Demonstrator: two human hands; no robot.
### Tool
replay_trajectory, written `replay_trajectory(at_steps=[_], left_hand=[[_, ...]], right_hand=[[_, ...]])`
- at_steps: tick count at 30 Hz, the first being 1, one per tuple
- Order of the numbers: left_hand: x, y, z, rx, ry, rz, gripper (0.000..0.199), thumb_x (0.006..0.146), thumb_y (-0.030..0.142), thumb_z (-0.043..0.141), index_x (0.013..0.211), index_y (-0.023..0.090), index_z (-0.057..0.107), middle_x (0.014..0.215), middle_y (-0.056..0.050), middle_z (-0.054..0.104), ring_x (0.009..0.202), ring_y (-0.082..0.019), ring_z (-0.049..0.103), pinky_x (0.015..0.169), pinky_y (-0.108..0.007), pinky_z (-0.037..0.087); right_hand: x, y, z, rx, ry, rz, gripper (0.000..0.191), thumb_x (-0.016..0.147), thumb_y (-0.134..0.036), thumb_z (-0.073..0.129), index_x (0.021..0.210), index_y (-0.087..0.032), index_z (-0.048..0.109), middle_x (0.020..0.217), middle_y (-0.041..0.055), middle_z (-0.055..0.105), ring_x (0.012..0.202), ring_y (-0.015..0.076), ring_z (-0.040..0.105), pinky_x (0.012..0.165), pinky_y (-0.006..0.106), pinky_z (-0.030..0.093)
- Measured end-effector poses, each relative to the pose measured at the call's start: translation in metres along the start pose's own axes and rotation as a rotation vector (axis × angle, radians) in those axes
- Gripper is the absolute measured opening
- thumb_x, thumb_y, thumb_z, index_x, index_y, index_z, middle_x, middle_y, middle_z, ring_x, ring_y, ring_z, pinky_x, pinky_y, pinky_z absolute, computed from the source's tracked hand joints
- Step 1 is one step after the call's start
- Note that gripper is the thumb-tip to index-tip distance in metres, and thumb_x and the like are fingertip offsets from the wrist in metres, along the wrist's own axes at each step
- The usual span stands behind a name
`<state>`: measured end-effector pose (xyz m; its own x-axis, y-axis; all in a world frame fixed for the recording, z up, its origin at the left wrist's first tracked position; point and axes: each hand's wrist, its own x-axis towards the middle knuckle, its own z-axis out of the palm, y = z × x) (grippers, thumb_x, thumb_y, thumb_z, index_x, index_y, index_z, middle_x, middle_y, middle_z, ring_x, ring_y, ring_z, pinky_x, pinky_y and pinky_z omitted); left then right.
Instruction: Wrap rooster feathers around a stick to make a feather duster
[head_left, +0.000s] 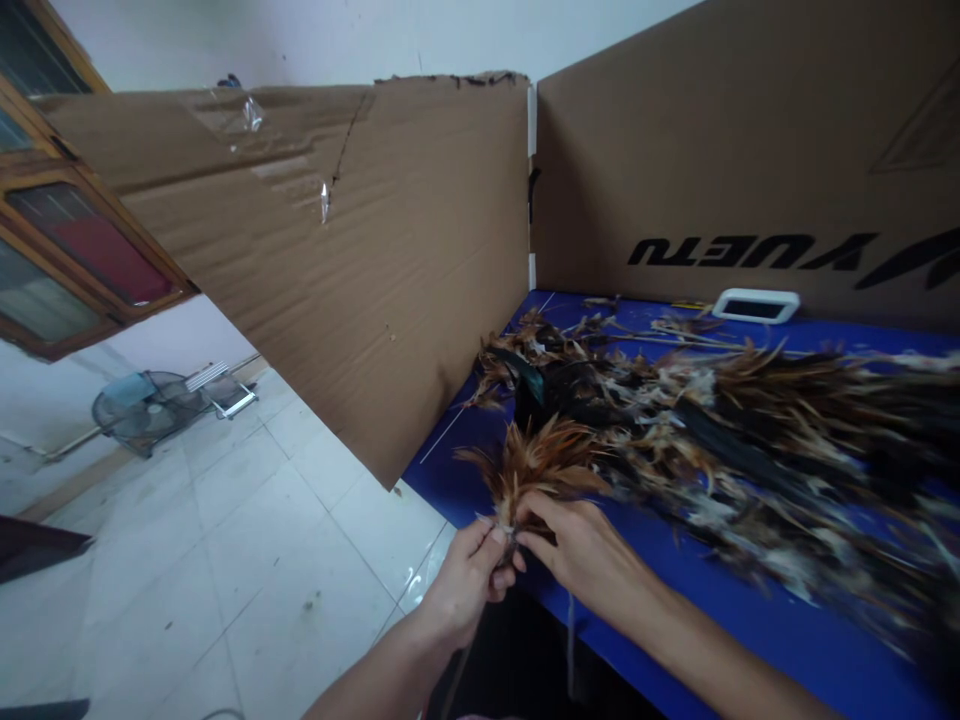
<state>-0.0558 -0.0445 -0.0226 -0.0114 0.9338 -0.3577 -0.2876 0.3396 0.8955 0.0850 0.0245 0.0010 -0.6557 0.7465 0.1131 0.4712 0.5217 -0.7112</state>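
A fluffy bundle of orange-brown feathers (546, 455) points up and away over the near left corner of the blue table (637, 570). My left hand (472, 570) is closed round the base of this bundle, thumb on top. At the right side of the same base, my right hand (566, 540) has its thumb and forefinger bent close together; what lies between their tips is too small to make out. Just past my hands, a big heap of brown, black and whitish feathers (720, 430) spreads over the table to the right.
Cardboard panels (375, 250) stand along the table's left and back sides. A white-framed device (756, 306) lies by the back panel. A thin stick (442, 433) lies at the table's left edge. On the tiled floor at left stands a fan (154, 410).
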Motion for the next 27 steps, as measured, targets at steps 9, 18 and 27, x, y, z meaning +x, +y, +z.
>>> replay_trajectory(at_steps=[9,18,27], left_hand=[[0.001,0.001,-0.005,-0.076,0.051,-0.038,0.041,0.07,0.049,0.067,0.074,0.015,0.045,0.065,0.004,0.043,0.046,-0.002,0.027,0.045,-0.021,0.009],[-0.012,0.012,-0.039,-0.114,0.082,-0.006,0.035,0.079,0.04,0.062,0.069,0.015,0.04,0.067,0.003,0.042,0.049,-0.002,0.022,0.045,-0.02,0.011],[-0.023,0.04,-0.056,-0.149,0.23,0.12,0.032,0.076,0.037,0.067,0.071,0.015,0.044,0.066,0.003,0.043,0.048,-0.002,0.023,0.045,-0.019,0.015]], right_hand=[[0.004,0.002,0.003,0.099,0.103,0.047,0.009,0.079,-0.019,0.053,0.084,-0.023,0.059,0.08,-0.0003,0.07,0.075,0.0181,0.066,0.068,0.027,0.047],[0.024,0.034,-0.041,-0.112,0.269,0.183,0.012,0.083,-0.029,0.05,0.087,-0.024,0.06,0.069,-0.0013,0.067,0.062,0.0162,0.062,0.059,0.026,0.044],[0.101,0.07,-0.065,-0.494,0.262,0.12,0.026,0.076,-0.009,0.049,0.093,-0.015,0.069,0.099,0.0141,0.066,0.099,0.0266,0.054,0.082,0.035,0.041]])
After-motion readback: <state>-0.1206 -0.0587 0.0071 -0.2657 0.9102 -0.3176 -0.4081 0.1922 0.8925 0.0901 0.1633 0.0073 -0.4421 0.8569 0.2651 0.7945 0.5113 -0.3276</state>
